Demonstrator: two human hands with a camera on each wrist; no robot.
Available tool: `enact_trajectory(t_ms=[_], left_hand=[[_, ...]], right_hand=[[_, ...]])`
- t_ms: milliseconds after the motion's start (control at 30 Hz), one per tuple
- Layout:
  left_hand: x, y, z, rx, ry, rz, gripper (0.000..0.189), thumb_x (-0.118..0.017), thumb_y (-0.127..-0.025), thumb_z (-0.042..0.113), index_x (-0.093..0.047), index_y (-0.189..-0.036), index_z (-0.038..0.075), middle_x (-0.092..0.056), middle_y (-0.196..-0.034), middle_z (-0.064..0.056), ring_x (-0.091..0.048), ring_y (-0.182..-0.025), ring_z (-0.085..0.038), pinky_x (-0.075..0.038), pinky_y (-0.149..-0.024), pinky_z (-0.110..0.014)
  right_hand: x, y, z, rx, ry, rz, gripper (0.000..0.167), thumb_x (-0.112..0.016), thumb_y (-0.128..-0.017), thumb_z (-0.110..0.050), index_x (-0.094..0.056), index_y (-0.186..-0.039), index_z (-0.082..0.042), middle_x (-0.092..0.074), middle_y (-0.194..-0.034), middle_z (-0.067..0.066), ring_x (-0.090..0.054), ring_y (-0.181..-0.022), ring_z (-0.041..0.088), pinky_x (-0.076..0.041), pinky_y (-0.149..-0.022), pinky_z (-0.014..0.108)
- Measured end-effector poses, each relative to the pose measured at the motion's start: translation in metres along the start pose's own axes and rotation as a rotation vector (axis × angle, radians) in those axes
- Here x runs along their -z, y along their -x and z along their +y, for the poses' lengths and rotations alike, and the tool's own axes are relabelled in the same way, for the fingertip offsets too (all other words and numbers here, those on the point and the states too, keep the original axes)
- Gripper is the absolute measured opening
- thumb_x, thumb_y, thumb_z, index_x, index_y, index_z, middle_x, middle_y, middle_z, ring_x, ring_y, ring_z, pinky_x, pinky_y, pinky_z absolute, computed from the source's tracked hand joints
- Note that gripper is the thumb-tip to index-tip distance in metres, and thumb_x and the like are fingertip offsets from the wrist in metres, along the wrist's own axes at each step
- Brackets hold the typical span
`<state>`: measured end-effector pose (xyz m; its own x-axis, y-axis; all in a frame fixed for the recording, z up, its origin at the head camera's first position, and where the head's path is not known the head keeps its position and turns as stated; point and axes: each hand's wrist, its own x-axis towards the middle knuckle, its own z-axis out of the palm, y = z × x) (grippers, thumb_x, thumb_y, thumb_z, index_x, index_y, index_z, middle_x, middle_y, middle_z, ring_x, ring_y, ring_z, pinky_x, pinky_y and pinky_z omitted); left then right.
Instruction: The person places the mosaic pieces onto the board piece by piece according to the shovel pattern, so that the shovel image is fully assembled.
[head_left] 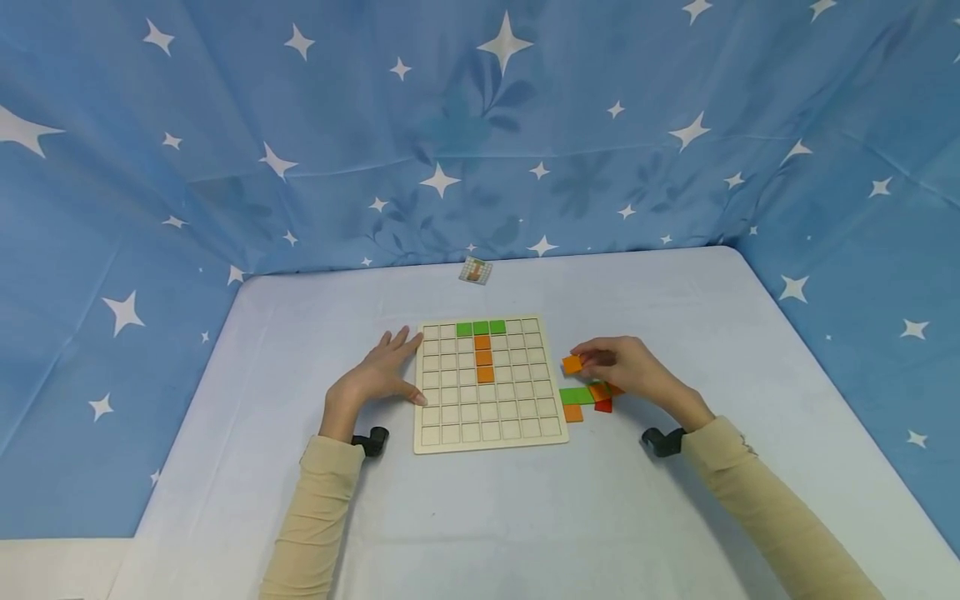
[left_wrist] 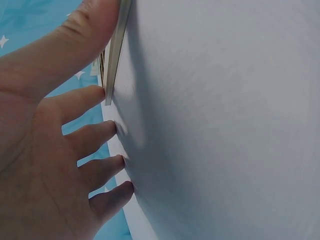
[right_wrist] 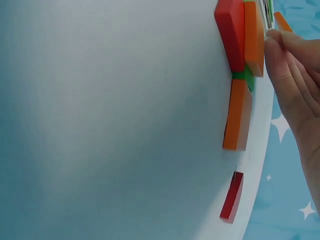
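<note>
A pale square grid board (head_left: pixel 491 412) lies on the white table. Three green tiles (head_left: pixel 482 328) fill part of its top row, and three orange tiles (head_left: pixel 484 357) run down in a column beneath the middle one. My left hand (head_left: pixel 378 372) is spread at the board's left edge, thumb and index fingertip touching it; the left wrist view shows the board's edge (left_wrist: pixel 116 65) by the thumb. Right of the board, my right hand (head_left: pixel 618 367) pinches an orange square tile (head_left: pixel 572 364), raised over the loose tiles. The right wrist view shows this held tile (right_wrist: pixel 282 21) at the fingertips.
Loose green tiles (head_left: pixel 576 396), an orange tile (head_left: pixel 573 413) and a red tile (head_left: pixel 603 406) lie by the board's right edge, some overlapping. Another red tile (right_wrist: pixel 232 197) stands apart in the right wrist view. Behind the board lies a small patterned card (head_left: pixel 476 270).
</note>
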<state>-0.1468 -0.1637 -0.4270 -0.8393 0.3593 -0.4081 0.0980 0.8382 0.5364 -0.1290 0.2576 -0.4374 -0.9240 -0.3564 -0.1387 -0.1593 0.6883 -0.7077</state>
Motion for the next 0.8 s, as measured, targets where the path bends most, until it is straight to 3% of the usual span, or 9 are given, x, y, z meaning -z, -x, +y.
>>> enact_trajectory(t_ms=[500, 800], left_hand=[[-0.001, -0.001, -0.002, -0.004, 0.0, 0.001, 0.116, -0.091, -0.077, 0.032, -0.02, -0.166, 0.014, -0.002, -0.174, -0.014, 0.006, -0.159, -0.043, -0.011, -0.123, -0.071], [-0.001, 0.0, -0.001, -0.002, 0.005, 0.002, 0.115, -0.091, -0.077, 0.032, -0.02, -0.166, 0.014, -0.002, -0.174, -0.015, 0.006, -0.159, -0.043, -0.011, -0.124, -0.07]], right_hand=[[-0.009, -0.005, -0.011, -0.024, -0.048, -0.006, 0.031, -0.077, -0.091, -0.008, -0.073, -0.122, -0.004, -0.074, -0.106, 0.008, -0.068, -0.091, 0.02, -0.059, -0.079, 0.021], [-0.015, -0.01, -0.022, 0.002, -0.071, -0.033, 0.032, -0.079, -0.09, -0.01, -0.074, -0.121, -0.006, -0.075, -0.103, 0.005, -0.069, -0.089, 0.017, -0.058, -0.083, 0.021]])
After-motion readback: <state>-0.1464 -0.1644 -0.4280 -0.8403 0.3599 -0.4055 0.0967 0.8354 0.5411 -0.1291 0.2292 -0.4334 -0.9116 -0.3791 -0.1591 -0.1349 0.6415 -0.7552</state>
